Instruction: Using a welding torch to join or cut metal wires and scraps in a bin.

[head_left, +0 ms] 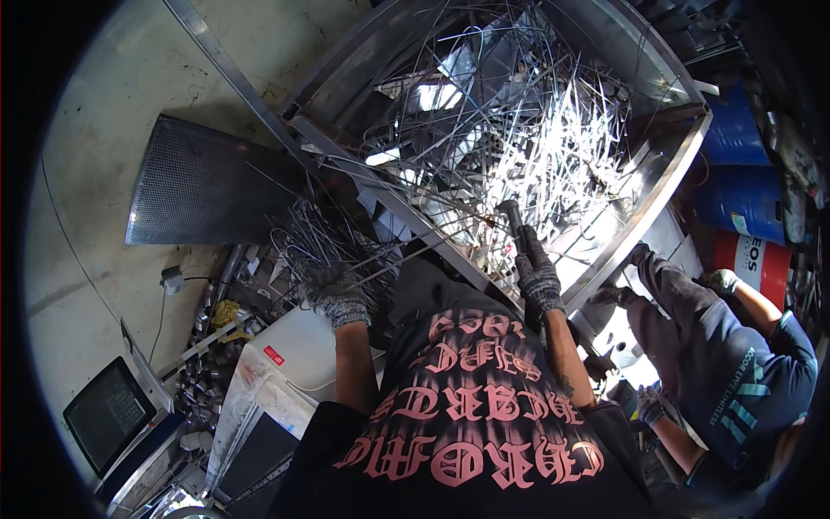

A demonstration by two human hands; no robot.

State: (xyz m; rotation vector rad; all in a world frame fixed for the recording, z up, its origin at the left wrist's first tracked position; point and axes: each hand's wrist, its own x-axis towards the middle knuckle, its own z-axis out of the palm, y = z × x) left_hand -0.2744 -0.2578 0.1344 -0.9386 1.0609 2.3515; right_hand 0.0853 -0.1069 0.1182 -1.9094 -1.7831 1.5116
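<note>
My left hand (337,298), in a grey knitted glove with a dark coating, is closed on a tangled bundle of thin metal strips (316,246) outside the bin's near left side. Its fingertips partly blend into the dark strands. My right hand (538,278), gloved the same way, reaches over the near rim of a large metal bin (450,251). It is closed around a short dark cylindrical thing (512,216), whose exact kind I cannot make out. Inside the bin lies a heap of tangled metal strips and wire scrap (519,130), brightly lit on its right side.
A perforated dark panel (207,182) leans at the left wall. Below it are loose scrap pieces (203,381), a white cabinet (290,350) and a screen (108,415). At right, a gloved co-worker (735,372) bends near blue drums (739,203) and a red-and-white drum (750,259).
</note>
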